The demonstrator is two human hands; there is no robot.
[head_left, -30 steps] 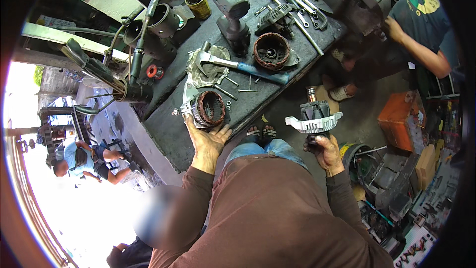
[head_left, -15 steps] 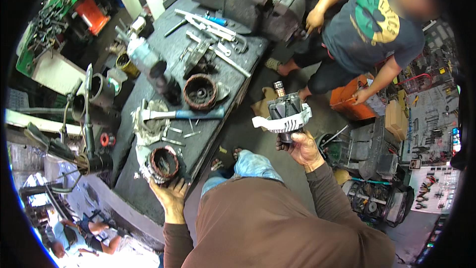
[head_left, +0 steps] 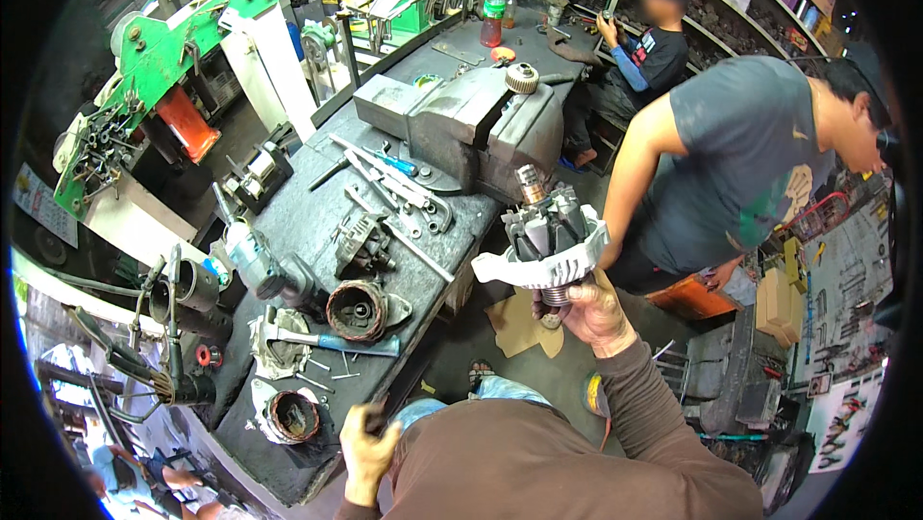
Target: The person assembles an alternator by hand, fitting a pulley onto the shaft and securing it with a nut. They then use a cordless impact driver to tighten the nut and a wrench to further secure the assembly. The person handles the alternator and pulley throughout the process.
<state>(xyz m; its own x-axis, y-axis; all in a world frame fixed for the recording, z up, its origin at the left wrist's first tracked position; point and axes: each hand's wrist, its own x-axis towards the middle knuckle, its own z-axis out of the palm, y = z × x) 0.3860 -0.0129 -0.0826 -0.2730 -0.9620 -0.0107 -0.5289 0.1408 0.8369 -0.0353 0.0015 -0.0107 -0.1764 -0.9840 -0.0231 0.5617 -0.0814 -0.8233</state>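
My right hand [head_left: 598,313] grips an alternator rotor [head_left: 548,232] by the pulley end. A pale metal housing [head_left: 538,270] sits around its lower part, and its shaft tip points up. My left hand [head_left: 367,451] is beside the bench's near edge, fingers curled; whether something dark lies between finger and thumb is unclear. Closest to it on the bench is a stator with copper windings [head_left: 293,416]. Farther up lie another wound stator [head_left: 358,313], a hammer with a blue handle [head_left: 351,342], several bolts [head_left: 315,381] and a greasy metal housing [head_left: 279,342].
A large vise [head_left: 481,126] stands on the dark bench [head_left: 298,184]. Wrenches [head_left: 394,188], a dark metal part [head_left: 362,243] and an impact wrench [head_left: 260,260] lie around. One person [head_left: 740,164] stands close on the right; another [head_left: 654,49] sits beyond. An orange box [head_left: 697,297] is below.
My left hand has left the near stator, moved right and curled its fingers. The rotor in my right hand is raised closer. The view has tilted up, and the nearby person leans differently.
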